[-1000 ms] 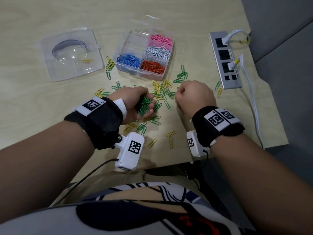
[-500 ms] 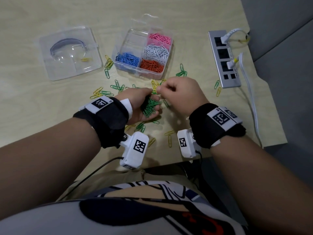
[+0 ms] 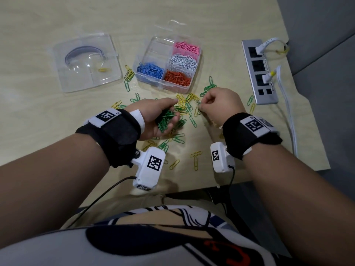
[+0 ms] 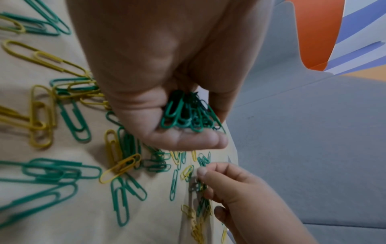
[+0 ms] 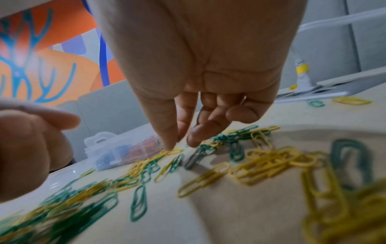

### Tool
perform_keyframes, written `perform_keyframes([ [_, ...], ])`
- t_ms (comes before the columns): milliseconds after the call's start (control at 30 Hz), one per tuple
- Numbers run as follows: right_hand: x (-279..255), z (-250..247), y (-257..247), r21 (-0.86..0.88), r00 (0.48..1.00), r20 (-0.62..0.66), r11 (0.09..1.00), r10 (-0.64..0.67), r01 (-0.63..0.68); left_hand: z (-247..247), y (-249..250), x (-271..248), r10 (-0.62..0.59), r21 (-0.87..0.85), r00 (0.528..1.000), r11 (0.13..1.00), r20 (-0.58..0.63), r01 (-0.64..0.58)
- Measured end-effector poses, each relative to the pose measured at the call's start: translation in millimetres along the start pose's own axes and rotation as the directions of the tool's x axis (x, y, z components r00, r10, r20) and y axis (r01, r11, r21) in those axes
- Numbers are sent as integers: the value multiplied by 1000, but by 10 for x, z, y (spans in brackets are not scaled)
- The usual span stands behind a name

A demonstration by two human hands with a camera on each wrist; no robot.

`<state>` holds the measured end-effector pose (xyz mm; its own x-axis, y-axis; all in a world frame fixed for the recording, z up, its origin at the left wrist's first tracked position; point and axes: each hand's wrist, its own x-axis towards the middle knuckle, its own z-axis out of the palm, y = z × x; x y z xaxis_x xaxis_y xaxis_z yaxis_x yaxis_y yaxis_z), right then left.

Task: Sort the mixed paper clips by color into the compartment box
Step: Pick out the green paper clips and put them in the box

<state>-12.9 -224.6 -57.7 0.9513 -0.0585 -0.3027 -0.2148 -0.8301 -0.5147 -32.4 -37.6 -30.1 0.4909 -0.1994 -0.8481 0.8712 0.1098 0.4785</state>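
left hand (image 3: 153, 118) clutching green clips (image 3: 166, 120) above cluttered wooden table (image 3: 38, 112)

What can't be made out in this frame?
- Right hand: the head view hides its fingertips behind the knuckles and the right wrist view is blurred, so a pinched clip is unconfirmed.
- Green clips in the left hand: count hidden by curled fingers.

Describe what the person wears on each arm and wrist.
Bare forearms, no sleeves. Each wrist has a black strap topped by a white band with a square black-and-white marker. Under each wrist hangs a white camera box with its own marker and a thin black cable.
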Motion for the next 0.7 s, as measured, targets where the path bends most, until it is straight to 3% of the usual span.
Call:
perform_keyframes([
  [100,-46,-79,2,43,996,-95,999,2,2,-7,4,25,4,-7,1000,1000,-15,-4],
  [167,-146,-117,-82,125,987,-129,985,-100,117,18,7,45,9,-8,1000,1000,-25,-9],
  [267,-338,-66,-288,230,959,0,934,-282,275,70,8,70,0,17,1000,1000,-27,1],
  [333,-393,6,-364,238,943,72,924,-325,300,91,9,81,-21,31,999,999,-29,22],
  [367,-386,29,-372,242,945,49,922,-324,304,94,8,75,-30,40,999,999,-26,31],
  [433,-302,27,-333,200,964,-76,943,-256,266,83,7,67,-37,43,999,998,-16,37],
  [500,-188,4,-253,31,982,-136,990,-131,136,59,9,55,-31,32,999,999,-26,31],
  [600,-84,64,-182,-268,1000,-8,963,-1,-1,14,14,45,-28,31,999,999,-34,29],
  [700,-61,156,-206,-317,999,20,948,37,-29,-17,28,31,-29,31,999,999,-32,30],
])
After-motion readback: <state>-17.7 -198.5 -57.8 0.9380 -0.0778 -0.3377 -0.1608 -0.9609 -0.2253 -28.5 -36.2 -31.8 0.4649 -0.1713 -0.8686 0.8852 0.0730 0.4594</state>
